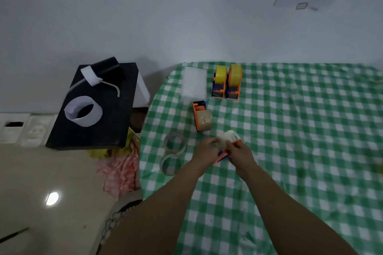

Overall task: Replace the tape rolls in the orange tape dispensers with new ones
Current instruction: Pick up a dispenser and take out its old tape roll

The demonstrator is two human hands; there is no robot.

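An orange tape dispenser [224, 154] with a pale tape roll [229, 135] in it is held over the green checked table. My left hand [205, 149] pinches the roll's left side. My right hand [241, 152] grips the dispenser's orange body from the right. Another orange dispenser [201, 118] with a clear-brown roll lies just behind. Two orange dispensers with yellow rolls [220, 85] [234, 83] stand side by side at the back. Two nearly empty tape rings [175, 141] [171, 164] lie flat to the left of my hands.
A white foam sheet [194, 83] lies at the back beside the yellow rolls. The table's left edge [143, 151] drops to the floor, where a black box [93, 107] and pink and yellow cloth [122, 167] sit. The checked tablecloth [310, 141] stretches right.
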